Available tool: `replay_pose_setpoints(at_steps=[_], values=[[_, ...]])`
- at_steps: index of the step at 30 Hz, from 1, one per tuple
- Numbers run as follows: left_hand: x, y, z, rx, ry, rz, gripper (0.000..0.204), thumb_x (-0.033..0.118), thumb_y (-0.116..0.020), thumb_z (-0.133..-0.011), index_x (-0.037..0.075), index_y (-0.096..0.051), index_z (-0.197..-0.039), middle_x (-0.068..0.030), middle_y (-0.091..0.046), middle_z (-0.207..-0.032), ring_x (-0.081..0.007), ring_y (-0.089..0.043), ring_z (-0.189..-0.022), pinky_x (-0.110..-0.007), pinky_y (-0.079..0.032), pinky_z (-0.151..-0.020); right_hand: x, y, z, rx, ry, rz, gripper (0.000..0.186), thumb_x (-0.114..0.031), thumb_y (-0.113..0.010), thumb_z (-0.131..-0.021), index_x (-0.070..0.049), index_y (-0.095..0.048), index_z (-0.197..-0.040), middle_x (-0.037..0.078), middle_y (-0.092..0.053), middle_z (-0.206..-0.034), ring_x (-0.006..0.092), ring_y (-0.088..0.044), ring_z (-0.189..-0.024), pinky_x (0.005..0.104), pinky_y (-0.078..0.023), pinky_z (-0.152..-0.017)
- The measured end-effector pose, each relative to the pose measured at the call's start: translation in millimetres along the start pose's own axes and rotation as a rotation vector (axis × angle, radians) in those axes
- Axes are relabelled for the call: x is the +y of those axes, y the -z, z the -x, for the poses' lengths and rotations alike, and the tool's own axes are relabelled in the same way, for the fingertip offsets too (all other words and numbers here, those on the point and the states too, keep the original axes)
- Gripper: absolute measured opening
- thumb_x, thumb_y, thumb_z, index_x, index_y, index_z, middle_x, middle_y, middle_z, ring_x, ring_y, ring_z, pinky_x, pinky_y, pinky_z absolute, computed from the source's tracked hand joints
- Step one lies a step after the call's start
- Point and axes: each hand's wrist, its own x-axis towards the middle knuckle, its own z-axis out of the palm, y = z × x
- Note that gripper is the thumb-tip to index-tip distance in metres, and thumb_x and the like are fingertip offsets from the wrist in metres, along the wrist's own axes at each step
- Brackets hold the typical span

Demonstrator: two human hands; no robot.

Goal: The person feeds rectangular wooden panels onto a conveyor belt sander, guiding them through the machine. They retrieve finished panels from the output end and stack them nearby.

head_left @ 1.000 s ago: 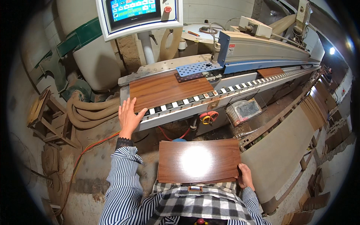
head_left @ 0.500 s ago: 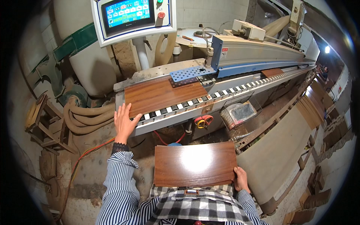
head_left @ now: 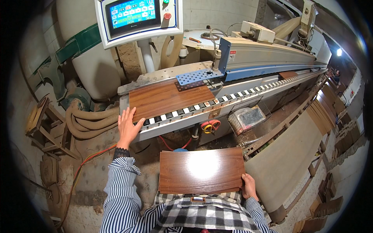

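A brown wood-grain board (head_left: 171, 99) lies flat on the infeed of a long woodworking machine (head_left: 268, 58), partly under a blue perforated plate (head_left: 199, 77). Against the board's near left end rests my left hand (head_left: 128, 126), fingers spread. A second brown wood-grain board (head_left: 182, 174), shiny with reflected light, is at my waist. My right hand (head_left: 248, 186) grips this board by its right edge, thumb on top and fingers underneath, mostly hidden. Farther down the machine sits another brown panel piece (head_left: 287, 74).
A row of black and white conveyor pads (head_left: 186, 110) runs along the machine's near side. Above stands a control screen (head_left: 134, 15) with a red button (head_left: 167, 16). Scissors (head_left: 210, 126) and a wire basket (head_left: 250, 116) hang below. Thick hoses (head_left: 93, 120) lie left; stacked panels (head_left: 324, 103) stand right.
The far panel piece has travelled a little farther away along the machine. Both hands and the two nearer boards stay almost where they were.
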Motion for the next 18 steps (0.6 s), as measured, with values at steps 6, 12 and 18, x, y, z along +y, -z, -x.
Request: replay_pose_setpoints(at_steps=[6, 12, 18], values=[[0.0, -0.1, -0.9, -0.015, -0.003, -0.004, 0.067, 0.05, -0.06, -0.088, 0.011, -0.047, -0.141, -0.0188, -0.036, -0.151, -0.0327, -0.027, -0.143, -0.045, -0.014, -0.117, -1.7, 1.8, 1.4, -0.018, -0.003, 0.016, 0.019, -0.02, -0.055, -0.096, -0.006, -0.061, -0.107, 0.001, -0.066, -0.093, 0.0118, -0.063, -0.078, 0.0284, -0.053, -0.065], [-1.0, 0.0, -1.4, -0.028, 0.008, -0.02, 0.067, 0.05, -0.06, -0.088, 0.012, -0.047, -0.141, -0.0181, -0.036, -0.151, -0.032, -0.027, -0.143, -0.044, -0.014, -0.117, 0.9, 1.5, -1.7, -0.02, -0.002, -0.018, 0.02, -0.02, -0.055, -0.097, -0.005, -0.061, -0.108, 0.002, -0.066, -0.096, 0.0134, -0.063, -0.081, 0.0299, -0.053, -0.07], [0.6, 0.9, -3.0, -0.04, 0.005, -0.025, 0.068, 0.05, -0.06, -0.087, 0.012, -0.047, -0.141, -0.0175, -0.036, -0.151, -0.0322, -0.028, -0.143, -0.045, -0.014, -0.117, 1.4, 3.9, -1.7, -0.019, -0.01, -0.025, 0.021, -0.019, -0.054, -0.097, -0.004, -0.061, -0.108, 0.003, -0.066, -0.096, 0.0141, -0.063, -0.081, 0.0305, -0.053, -0.072]])
